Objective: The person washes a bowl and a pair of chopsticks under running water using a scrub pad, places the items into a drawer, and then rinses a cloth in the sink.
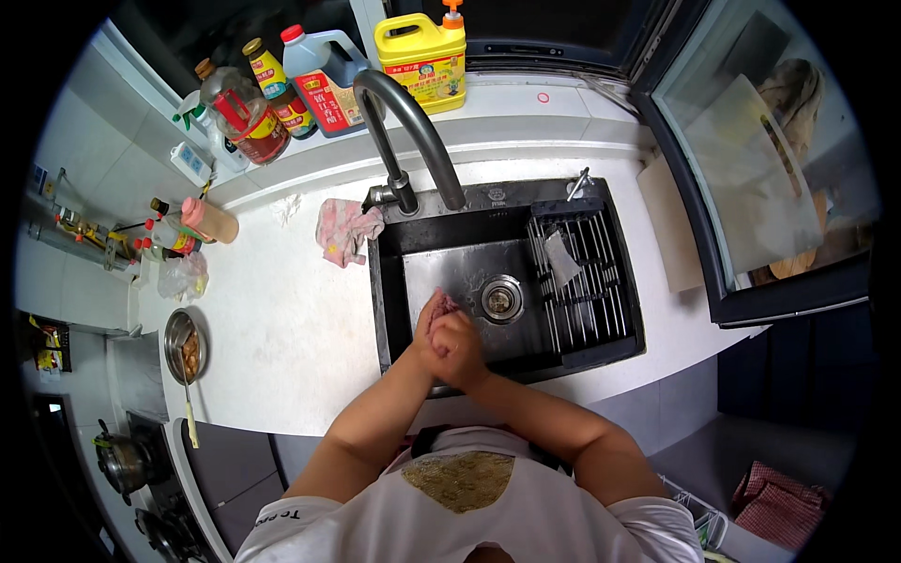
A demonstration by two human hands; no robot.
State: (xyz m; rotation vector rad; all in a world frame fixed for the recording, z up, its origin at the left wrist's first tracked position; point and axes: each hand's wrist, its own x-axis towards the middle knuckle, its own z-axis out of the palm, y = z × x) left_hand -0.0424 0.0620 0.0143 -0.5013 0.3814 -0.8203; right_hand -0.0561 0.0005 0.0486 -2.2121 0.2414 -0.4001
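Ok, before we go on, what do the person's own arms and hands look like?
The left hand and right hand are bare, with no gloves on the fingers, and I can make out no watch or bracelet. Both arms are bare below short white sleeves: the left sleeve carries dark lettering, while the right sleeve looks plain.

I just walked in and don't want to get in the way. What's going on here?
A person has both hands over the near left part of the sink. The left hand and right hand are clasped around a pinkish bundle, perhaps a cloth, though they hide much of it. No stream shows from the tap. A pink-and-white cloth lies crumpled on the counter, with a metal bowl farther left.
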